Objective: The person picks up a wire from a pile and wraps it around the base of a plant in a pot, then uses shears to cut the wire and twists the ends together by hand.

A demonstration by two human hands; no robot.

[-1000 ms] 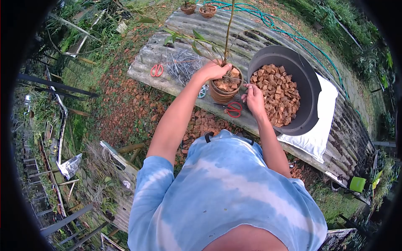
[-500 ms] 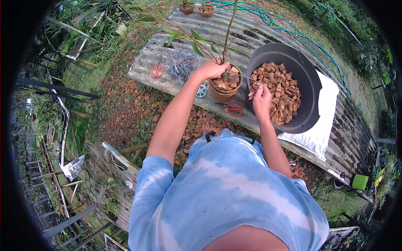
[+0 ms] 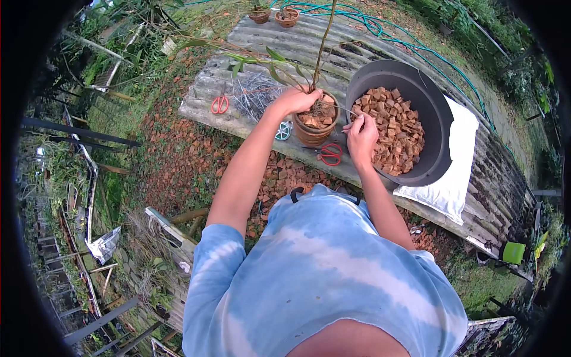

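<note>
A clay pot (image 3: 315, 134) holding brown chunks and a leafy plant (image 3: 279, 62) with long thin stems stands near the table's front edge. My left hand (image 3: 295, 101) is closed around the base of the stems, just over the pot's rim. Between the pot and the big dark tub, my right hand (image 3: 362, 134) pinches a thin grey wire (image 3: 346, 110). The wire stretches from the potting chunks to my fingers; its end in the pot is hidden. Brown cubed chunks (image 3: 392, 128) fill the tub (image 3: 437, 128) beside my right hand.
Red-handled scissors (image 3: 220, 105) lie left of a pile of grey wires (image 3: 256, 95). Red-handled cutters (image 3: 330, 154) and a green-and-white spool (image 3: 283, 131) flank the pot. A white sack (image 3: 464, 172) lies under the tub. Small pots (image 3: 286, 18) stand at the back of the corrugated tabletop (image 3: 202, 107).
My right hand has shifted slightly left and down toward the pot, turning a little, with the wire still in its fingers. My left hand keeps its grip on the stems.
</note>
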